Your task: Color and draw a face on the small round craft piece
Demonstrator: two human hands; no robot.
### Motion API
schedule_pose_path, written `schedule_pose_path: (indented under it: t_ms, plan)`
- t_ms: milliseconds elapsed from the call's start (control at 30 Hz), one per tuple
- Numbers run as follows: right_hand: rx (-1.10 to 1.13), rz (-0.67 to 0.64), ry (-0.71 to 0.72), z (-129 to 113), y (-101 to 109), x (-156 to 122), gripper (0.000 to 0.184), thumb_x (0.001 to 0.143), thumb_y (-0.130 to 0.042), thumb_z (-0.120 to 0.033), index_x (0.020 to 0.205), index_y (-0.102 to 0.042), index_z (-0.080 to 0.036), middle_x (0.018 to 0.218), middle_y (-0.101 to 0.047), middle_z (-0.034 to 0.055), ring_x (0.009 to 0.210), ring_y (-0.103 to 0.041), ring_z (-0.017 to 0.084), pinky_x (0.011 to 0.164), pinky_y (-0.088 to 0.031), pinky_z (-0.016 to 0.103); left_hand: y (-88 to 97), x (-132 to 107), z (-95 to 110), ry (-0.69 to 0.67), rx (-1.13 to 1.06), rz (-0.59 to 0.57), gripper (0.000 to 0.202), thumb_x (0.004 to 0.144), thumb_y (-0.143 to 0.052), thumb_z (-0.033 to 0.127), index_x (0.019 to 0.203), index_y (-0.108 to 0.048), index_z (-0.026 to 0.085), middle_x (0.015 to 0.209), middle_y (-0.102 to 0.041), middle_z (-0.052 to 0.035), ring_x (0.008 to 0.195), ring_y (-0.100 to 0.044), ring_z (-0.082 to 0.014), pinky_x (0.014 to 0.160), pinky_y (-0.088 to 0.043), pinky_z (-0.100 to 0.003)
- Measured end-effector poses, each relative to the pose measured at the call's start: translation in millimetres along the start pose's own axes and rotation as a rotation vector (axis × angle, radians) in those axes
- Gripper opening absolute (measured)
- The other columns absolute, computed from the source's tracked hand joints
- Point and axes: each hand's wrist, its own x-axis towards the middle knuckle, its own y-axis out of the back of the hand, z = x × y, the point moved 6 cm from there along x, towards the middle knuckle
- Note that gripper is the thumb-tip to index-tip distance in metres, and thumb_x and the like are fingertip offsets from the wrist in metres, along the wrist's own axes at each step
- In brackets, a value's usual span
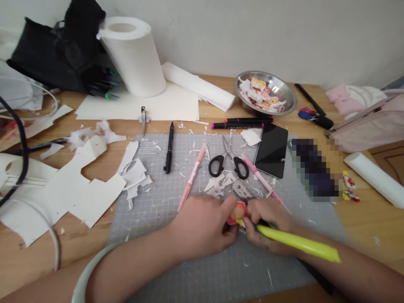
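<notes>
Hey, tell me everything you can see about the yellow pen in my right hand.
The yellow pen is slim and bright, with a smooth barrel that looks like plastic. Your right hand grips it near its front, and the rest slants toward the lower right of the picture, across your wrist and forearm. The back end is exposed. Your fingers hide the front end, beside the small red-and-orange piece, so I can't tell whether its tip touches that.

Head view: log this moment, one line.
left hand: holding colored piece; right hand: holding yellow marker; scissors: on gray mat; metal bowl: beyond mat
</notes>
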Motion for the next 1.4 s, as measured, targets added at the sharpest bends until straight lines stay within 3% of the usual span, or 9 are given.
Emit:
schedule_pose_path:
  t_ms: [133,267,367,500,600,833,1067,1200,1400]
  plan:
    - [-0.015,0.107,-0.150,6.1,8.0,1.1,0.026,0.073,-0.050,-0.014,0.057,-0.031,-0.022,0.048,-0.038,-0.0074,0.042,-0.035,0.006,0.042,-0.030,0.018,0.5,-0.1,-0.4,0.003,0.004,0.016,0.013,0.080,-0.045,0.034,0.083,-0.046,0.022,0.064,-0.066,-0.0014,0.057,-0.064,-0.0231,0.047,-0.044,-0.029]
    - [0.009,0.047,-0.062,-0.4,5.2,3.2,0.025,0.070,-0.051,-0.014,0.057,-0.031,-0.021,0.047,-0.038,-0.0072,0.042,-0.035,0.006,0.042,-0.030,0.018,0.6,-0.4,0.3,-0.007,0.012,0.030,0.013,0.079,-0.046,0.034,0.083,-0.046,0.022,0.064,-0.066,-0.0011,0.057,-0.064,-0.0230,0.047,-0.043,-0.028]
    - [-0.012,0.113,-0.190,7.0,10.0,2.4,0.026,0.073,-0.049,-0.015,0.057,-0.030,-0.022,0.048,-0.038,-0.0067,0.043,-0.035,0.006,0.042,-0.031,0.018,0.5,-0.4,0.0,-0.003,0.017,0.028,0.012,0.079,-0.046,0.033,0.083,-0.046,0.022,0.064,-0.066,-0.0008,0.057,-0.064,-0.0220,0.046,-0.042,-0.027]
    - [-0.012,0.011,-0.109,2.0,5.4,4.5,0.026,0.070,-0.049,-0.017,0.055,-0.029,-0.021,0.046,-0.035,-0.0072,0.041,-0.031,0.006,0.040,-0.027,0.019,0.0,-0.4,-0.4,-0.002,0.012,0.009,0.013,0.079,-0.047,0.034,0.084,-0.046,0.022,0.064,-0.065,-0.0009,0.058,-0.064,-0.0211,0.048,-0.043,-0.026]
    - [0.001,0.088,-0.243,9.9,10.4,3.2,0.026,0.071,-0.048,-0.018,0.055,-0.027,-0.021,0.048,-0.034,-0.0064,0.043,-0.031,0.006,0.041,-0.028,0.018,-0.4,-0.3,-0.7,0.003,0.012,-0.004,0.014,0.079,-0.047,0.035,0.084,-0.046,0.022,0.066,-0.066,-0.0016,0.059,-0.065,-0.0224,0.048,-0.043,-0.027]
    - [0.039,0.094,-0.269,11.9,10.8,3.1,0.026,0.069,-0.048,-0.017,0.056,-0.026,-0.022,0.048,-0.035,-0.0063,0.044,-0.031,0.007,0.040,-0.027,0.018,-0.2,-0.3,0.0,0.002,0.023,0.013,0.013,0.079,-0.046,0.034,0.083,-0.046,0.022,0.065,-0.066,-0.0009,0.057,-0.064,-0.0233,0.047,-0.044,-0.029]
    - [0.026,0.088,-0.241,11.9,12.1,4.4,0.026,0.070,-0.047,-0.016,0.056,-0.025,-0.022,0.048,-0.034,-0.0065,0.043,-0.030,0.006,0.040,-0.027,0.018,-0.1,-1.2,0.6,-0.008,0.028,0.024,0.013,0.079,-0.046,0.034,0.084,-0.046,0.022,0.066,-0.066,-0.0009,0.058,-0.064,-0.0233,0.047,-0.045,-0.029]
    - [0.047,0.061,-0.095,2.9,9.2,5.0,0.027,0.067,-0.051,-0.011,0.055,-0.029,-0.021,0.047,-0.036,-0.0075,0.042,-0.031,0.006,0.041,-0.027,0.018,0.4,-0.7,0.8,-0.002,0.027,0.018,0.013,0.078,-0.046,0.033,0.085,-0.046,0.022,0.066,-0.066,-0.0013,0.058,-0.064,-0.0237,0.047,-0.045,-0.029]
    - [0.463,0.202,-0.067,10.6,23.8,-9.9,0.007,0.082,-0.050,-0.025,0.075,-0.051,-0.025,0.053,-0.053,-0.0046,0.045,-0.048,0.011,0.046,-0.038,0.024,0.3,-2.0,1.0,0.012,0.043,0.035,0.016,0.078,-0.047,0.036,0.084,-0.047,0.022,0.065,-0.066,-0.0007,0.058,-0.064,-0.0239,0.046,-0.044,-0.029]
